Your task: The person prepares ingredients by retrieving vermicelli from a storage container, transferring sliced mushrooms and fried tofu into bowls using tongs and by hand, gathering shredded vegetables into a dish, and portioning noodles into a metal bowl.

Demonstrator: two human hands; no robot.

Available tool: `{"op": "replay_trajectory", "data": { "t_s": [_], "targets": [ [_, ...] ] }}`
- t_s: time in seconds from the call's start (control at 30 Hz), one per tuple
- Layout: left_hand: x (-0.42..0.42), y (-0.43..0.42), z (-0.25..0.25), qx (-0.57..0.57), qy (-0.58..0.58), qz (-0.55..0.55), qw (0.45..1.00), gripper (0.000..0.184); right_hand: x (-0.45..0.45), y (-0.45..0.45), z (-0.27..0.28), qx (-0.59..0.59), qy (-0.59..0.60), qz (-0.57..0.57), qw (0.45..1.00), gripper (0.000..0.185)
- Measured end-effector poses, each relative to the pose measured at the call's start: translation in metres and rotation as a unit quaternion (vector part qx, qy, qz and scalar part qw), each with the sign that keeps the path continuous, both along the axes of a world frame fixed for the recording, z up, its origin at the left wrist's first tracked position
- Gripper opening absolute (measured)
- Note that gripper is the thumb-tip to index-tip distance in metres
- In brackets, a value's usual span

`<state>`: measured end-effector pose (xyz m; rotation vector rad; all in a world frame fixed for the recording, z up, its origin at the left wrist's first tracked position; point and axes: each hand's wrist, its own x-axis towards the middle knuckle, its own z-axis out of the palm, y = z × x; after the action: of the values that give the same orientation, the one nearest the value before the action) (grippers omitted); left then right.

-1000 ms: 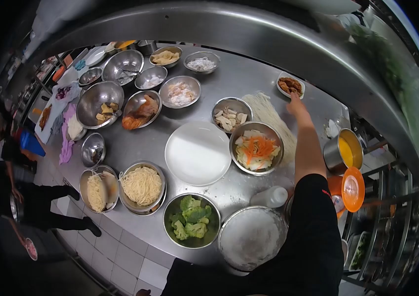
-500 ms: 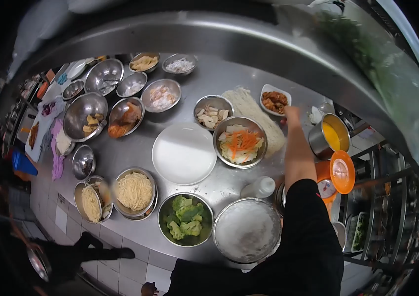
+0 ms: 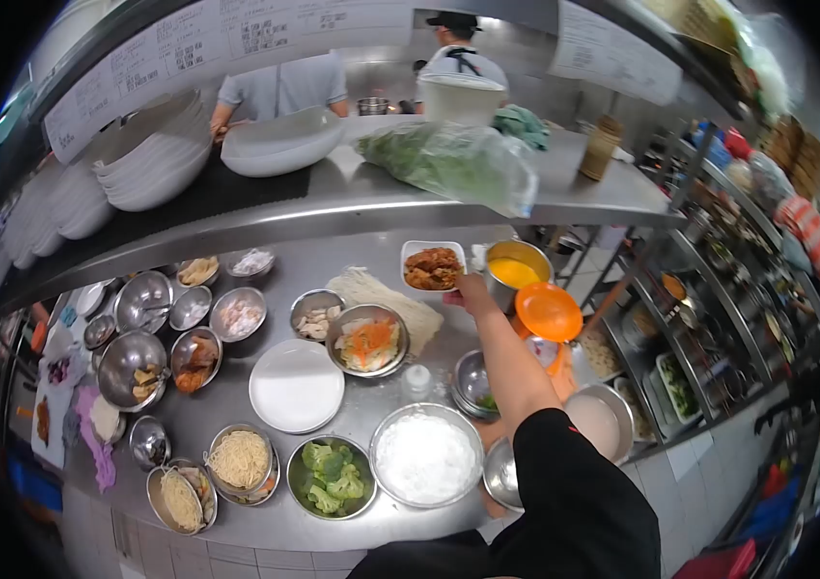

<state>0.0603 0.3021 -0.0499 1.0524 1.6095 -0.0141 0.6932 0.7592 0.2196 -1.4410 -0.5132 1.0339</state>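
My right hand (image 3: 469,292) reaches across the steel table, its fingers closed at the near right corner of a square white bowl (image 3: 407,282). Browned, fried-looking pieces of food (image 3: 432,268) fill that bowl. The fingertips are partly hidden against the rim. Just left of the bowl lies a sheet of pale thin noodles (image 3: 410,307). A steel pot of yellow liquid (image 3: 516,272) stands close to the right of the hand, with an orange lid or dish (image 3: 549,313) beside my forearm. My left hand is out of view.
Nearby are a bowl of shredded carrot and cabbage (image 3: 369,340), a white plate (image 3: 296,386), a broccoli bowl (image 3: 333,477), a white powder bowl (image 3: 427,454) and noodle bowls (image 3: 240,459). An overhead shelf (image 3: 333,214) holds stacked bowls; two people stand behind it.
My view has tilted up, bringing the shelf and people into sight. My right hand stays at the white bowl's corner. A hand low at the bottom edge has left view.
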Motion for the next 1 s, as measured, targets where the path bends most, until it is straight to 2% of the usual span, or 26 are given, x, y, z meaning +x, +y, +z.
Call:
{"op": "replay_trajectory", "data": {
  "t_s": [0.07, 0.3, 0.53, 0.6, 0.67, 0.73, 0.77, 0.8, 0.87, 0.9, 0.97, 1.0],
  "targets": [
    [-0.005, 0.011, -0.009, 0.0, -0.007, -0.042, 0.999, 0.035, -0.009, -0.046, 0.016, 0.013, -0.002, 0.039, 0.999, 0.026],
    [-0.024, 0.046, -0.036, -0.041, 0.003, -0.192, 0.98, 0.043, -0.052, -0.24, 0.063, 0.073, 0.039, 0.038, 0.996, 0.032],
    [0.007, 0.077, -0.044, -0.063, 0.011, -0.301, 0.952, 0.051, -0.104, -0.444, 0.085, 0.091, 0.024, -0.059, 0.994, 0.041],
    [0.037, 0.083, -0.029, -0.062, 0.005, -0.33, 0.942, 0.054, -0.113, -0.495, 0.075, 0.096, 0.038, -0.077, 0.992, 0.043],
    [0.073, 0.082, -0.014, -0.019, -0.023, -0.395, 0.918, 0.056, -0.124, -0.54, 0.063, 0.084, 0.047, -0.108, 0.989, 0.044],
    [0.098, 0.074, -0.02, 0.206, -0.14, -0.536, 0.806, 0.054, -0.135, -0.58, 0.051, 0.071, 0.052, -0.129, 0.988, 0.043],
    [0.117, 0.066, -0.017, 0.127, -0.193, -0.46, 0.857, 0.056, -0.138, -0.599, 0.039, 0.069, 0.057, -0.129, 0.988, 0.043],
    [0.15, 0.062, 0.011, 0.048, -0.242, -0.374, 0.894, 0.058, -0.14, -0.616, 0.026, 0.058, 0.059, -0.139, 0.987, 0.044],
    [0.2, 0.055, 0.072, 0.021, -0.228, -0.434, 0.871, 0.062, -0.146, -0.645, 0.006, 0.033, 0.07, -0.153, 0.985, 0.045],
    [0.218, 0.047, 0.092, 0.022, -0.227, -0.427, 0.875, 0.062, -0.149, -0.657, -0.003, 0.018, 0.08, -0.157, 0.984, 0.044],
    [0.246, 0.034, 0.125, 0.036, -0.254, -0.484, 0.836, 0.059, -0.154, -0.677, -0.026, 0.02, 0.093, -0.153, 0.984, 0.044],
    [0.257, 0.03, 0.144, 0.039, -0.254, -0.478, 0.84, 0.059, -0.154, -0.685, -0.034, 0.021, 0.103, -0.155, 0.982, 0.044]
  ]
}}
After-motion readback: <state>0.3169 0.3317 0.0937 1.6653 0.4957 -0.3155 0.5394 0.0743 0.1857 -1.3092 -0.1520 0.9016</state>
